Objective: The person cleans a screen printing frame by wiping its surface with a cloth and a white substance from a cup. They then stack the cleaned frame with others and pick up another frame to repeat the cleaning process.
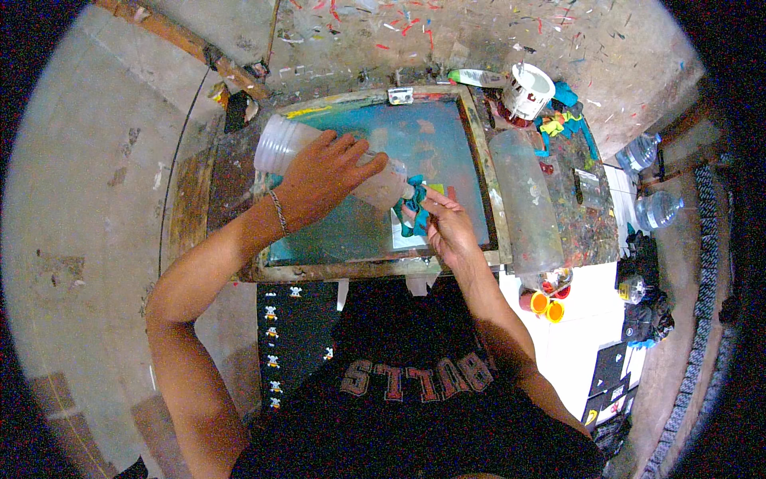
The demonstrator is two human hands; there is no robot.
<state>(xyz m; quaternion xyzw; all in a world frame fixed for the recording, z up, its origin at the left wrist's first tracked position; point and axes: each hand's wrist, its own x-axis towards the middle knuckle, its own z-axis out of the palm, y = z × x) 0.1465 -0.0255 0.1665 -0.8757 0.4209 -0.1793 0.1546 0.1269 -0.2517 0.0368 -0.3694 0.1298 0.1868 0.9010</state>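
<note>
The right hand (448, 227) pinches a teal cloth (412, 209) between its fingers, just above the screen. The left hand (323, 177) is wrapped around a clear plastic bottle (319, 160) and holds it tilted over the screen printing frame (479, 160). The long axis of the bottle runs from upper left to lower right; its mouth points down-right and meets the cloth, and its base points up-left, past the frame edge. The mesh (415, 136) inside the wooden frame is stained blue-green. The frame lies on a worktable (594, 223) covered with paint marks. Farther away stands a white bucket (527, 89), and behind it a concrete floor (495, 40) with paint splashes.
</note>
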